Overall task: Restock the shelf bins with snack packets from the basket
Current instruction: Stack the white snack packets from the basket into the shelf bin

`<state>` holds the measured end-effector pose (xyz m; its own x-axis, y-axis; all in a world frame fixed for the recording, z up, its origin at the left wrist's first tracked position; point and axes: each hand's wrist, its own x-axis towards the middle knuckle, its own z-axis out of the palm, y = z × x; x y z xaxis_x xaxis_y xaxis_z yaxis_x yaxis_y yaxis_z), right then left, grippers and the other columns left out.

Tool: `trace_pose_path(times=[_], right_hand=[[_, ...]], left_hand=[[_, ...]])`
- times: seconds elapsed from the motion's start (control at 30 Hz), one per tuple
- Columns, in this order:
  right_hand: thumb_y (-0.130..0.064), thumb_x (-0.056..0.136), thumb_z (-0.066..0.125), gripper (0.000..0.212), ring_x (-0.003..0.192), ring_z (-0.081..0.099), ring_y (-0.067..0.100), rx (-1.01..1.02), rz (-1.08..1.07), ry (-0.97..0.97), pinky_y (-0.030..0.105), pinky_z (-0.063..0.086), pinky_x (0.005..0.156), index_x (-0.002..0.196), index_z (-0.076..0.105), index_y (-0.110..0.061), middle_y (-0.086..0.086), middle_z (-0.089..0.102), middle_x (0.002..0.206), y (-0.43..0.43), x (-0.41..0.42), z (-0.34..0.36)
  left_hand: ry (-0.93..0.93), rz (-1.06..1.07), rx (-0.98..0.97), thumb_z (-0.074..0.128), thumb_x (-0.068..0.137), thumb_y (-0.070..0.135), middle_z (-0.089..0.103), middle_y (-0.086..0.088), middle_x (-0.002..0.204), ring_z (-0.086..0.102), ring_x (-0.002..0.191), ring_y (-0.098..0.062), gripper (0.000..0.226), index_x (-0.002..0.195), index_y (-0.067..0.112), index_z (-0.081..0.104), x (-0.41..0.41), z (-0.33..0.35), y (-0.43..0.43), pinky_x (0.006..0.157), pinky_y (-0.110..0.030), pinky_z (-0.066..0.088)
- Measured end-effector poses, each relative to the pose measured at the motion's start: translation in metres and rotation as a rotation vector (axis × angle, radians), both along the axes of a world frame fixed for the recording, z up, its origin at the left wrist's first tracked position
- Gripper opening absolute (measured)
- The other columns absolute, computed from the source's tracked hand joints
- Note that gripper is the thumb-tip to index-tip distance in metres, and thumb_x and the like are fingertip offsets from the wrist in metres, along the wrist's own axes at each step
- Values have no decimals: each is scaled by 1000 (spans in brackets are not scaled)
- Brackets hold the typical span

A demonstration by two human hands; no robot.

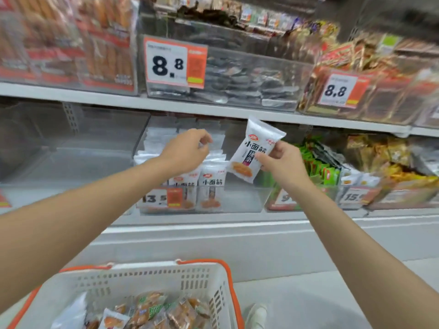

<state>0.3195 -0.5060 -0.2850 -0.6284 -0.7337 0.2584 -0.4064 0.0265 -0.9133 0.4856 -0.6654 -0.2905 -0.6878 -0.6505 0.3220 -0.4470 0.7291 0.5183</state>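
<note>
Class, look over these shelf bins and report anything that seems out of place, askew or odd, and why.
Nothing looks spilled or damaged. One white packet is tilted, but the right hand is holding it over the matching bin. The clear bin to the left shows no packets, unlike its stocked neighbours.
</note>
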Motion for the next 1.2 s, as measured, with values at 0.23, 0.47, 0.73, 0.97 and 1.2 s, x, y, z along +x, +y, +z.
trace_pose_path(times=[0.23, 0.47, 0.73, 0.97, 1.2], right_hand=[[-4, 88, 65, 9, 90, 71, 29, 170, -90, -16, 47, 57, 85, 88, 69, -12, 9, 74, 94, -74, -44, -34], [-4, 92, 57, 25, 108, 63, 27, 330, -246, 100, 22, 41, 70, 116, 62, -3, 13, 66, 116, -152, -74, -61], [3, 86, 54, 30, 105, 64, 31, 271, -146, 49, 32, 53, 78, 115, 59, 0, 16, 67, 111, -218, -87, -86], [-7, 97, 49, 14, 102, 63, 31, 327, -191, 18, 27, 38, 66, 102, 58, 3, 19, 66, 107, -216, -94, -90], [-15, 100, 47, 17, 109, 61, 35, 291, -232, 3, 26, 37, 72, 98, 58, -2, 22, 64, 107, -218, -95, -92]], left_hand=[[-369, -14, -73, 34, 104, 39, 42, -6, 151, 43, 133, -28, 45, 145, 21, 41, -70, 3, -61, 109, -36, 35], [-587, 18, -50, 17, 90, 74, 11, 8, 162, 16, 149, -19, 78, 155, 32, 11, -75, -16, -89, 119, -38, 16], [-581, 62, -109, 15, 88, 74, 16, 9, 161, 19, 147, -19, 75, 152, 36, 17, -71, -19, -86, 118, -40, 17], [-615, 56, -129, 12, 87, 73, 10, 12, 162, 13, 149, -16, 74, 152, 38, 13, -72, -18, -83, 120, -45, 9], [-642, 60, -118, 7, 84, 74, 5, 13, 162, 7, 150, -16, 77, 153, 39, 8, -71, -18, -84, 121, -46, 2]])
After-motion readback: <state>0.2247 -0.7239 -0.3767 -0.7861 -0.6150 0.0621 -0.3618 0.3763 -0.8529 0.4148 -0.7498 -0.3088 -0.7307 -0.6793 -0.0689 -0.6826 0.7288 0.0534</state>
